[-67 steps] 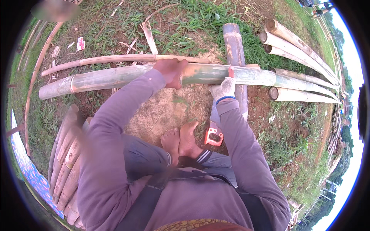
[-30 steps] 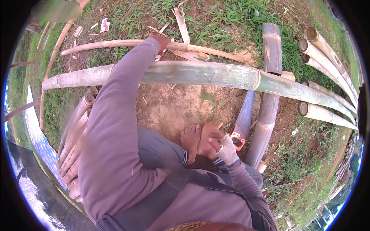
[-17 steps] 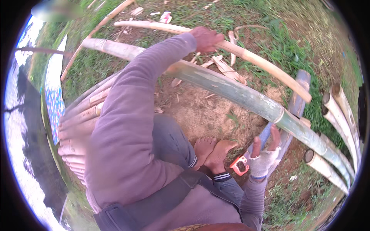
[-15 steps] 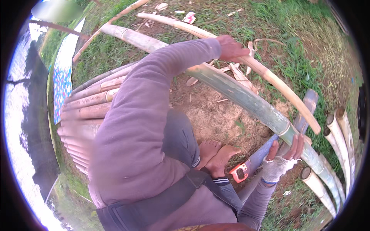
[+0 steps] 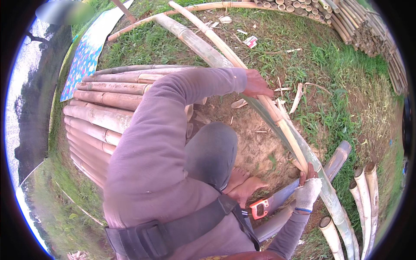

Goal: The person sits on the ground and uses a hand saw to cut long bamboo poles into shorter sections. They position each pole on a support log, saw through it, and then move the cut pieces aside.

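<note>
A long, pale split-bamboo strip (image 5: pixel 284 125) lies along and partly over a green bamboo pole (image 5: pixel 331 197). My left hand (image 5: pixel 257 84) is closed round the strip near its middle. At the strip's near right end, my right hand (image 5: pixel 308 190), in a whitish fingerless glove, has its fingers closed on the tip. Just left of the right hand, a handsaw (image 5: pixel 260 209) with an orange handle rests by my bare feet (image 5: pixel 245 185). Its blade lies next to a thicker bamboo piece (image 5: pixel 338 160) under the pole.
Several bamboo poles (image 5: pixel 110 100) lie side by side at my left. Cut bamboo lengths (image 5: pixel 370 186) stick out at the right. A bamboo stack (image 5: pixel 368 34) stands at the far right. Wood shavings (image 5: pixel 297 97) litter the grass, and a patterned sheet (image 5: pixel 84 58) lies far left.
The strip has swung so its near end moved left and down, over the pole. My right hand has shifted from the pole to that end. The view has tilted up, showing the far stack.
</note>
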Tool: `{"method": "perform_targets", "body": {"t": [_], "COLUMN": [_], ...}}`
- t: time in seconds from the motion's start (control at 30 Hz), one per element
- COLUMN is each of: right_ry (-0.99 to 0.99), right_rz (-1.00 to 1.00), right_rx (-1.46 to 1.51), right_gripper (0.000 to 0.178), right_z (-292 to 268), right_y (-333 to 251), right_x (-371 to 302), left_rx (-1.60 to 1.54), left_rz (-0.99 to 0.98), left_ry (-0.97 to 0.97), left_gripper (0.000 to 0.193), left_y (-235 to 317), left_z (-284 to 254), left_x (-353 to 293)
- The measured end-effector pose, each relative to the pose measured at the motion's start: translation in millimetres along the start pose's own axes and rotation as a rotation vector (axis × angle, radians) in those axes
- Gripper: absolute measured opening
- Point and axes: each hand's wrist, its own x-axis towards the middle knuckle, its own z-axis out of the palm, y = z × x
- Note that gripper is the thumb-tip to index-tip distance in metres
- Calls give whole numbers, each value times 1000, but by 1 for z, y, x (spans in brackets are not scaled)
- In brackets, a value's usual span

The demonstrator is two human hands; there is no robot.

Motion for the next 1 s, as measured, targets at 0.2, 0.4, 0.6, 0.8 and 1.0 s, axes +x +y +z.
{"method": "perform_targets", "body": {"t": [0.2,0.4,0.6,0.8,1.0], "right_ry": [4,31,28,11,-4], "right_rz": [-127,-175,-167,-143,-121], "right_rx": [14,23,31,39,-17], "right_gripper": [44,43,42,43,43], "right_z": [58,81,83,87,83], "right_y": [-49,-61,-57,-61,-44], "right_x": [50,82,94,111,120], "left_rx": [24,-7,-14,-32,-128], "left_rz": [-197,-280,-293,-304,-351], "left_ry": [-7,-19,-9,15,10], "left_gripper": [39,39,42,44,56], "left_y": [-62,-85,-91,-108,-106], "left_z": [38,58,65,78,67], "left_x": [-53,-72,-71,-73,-60]}}
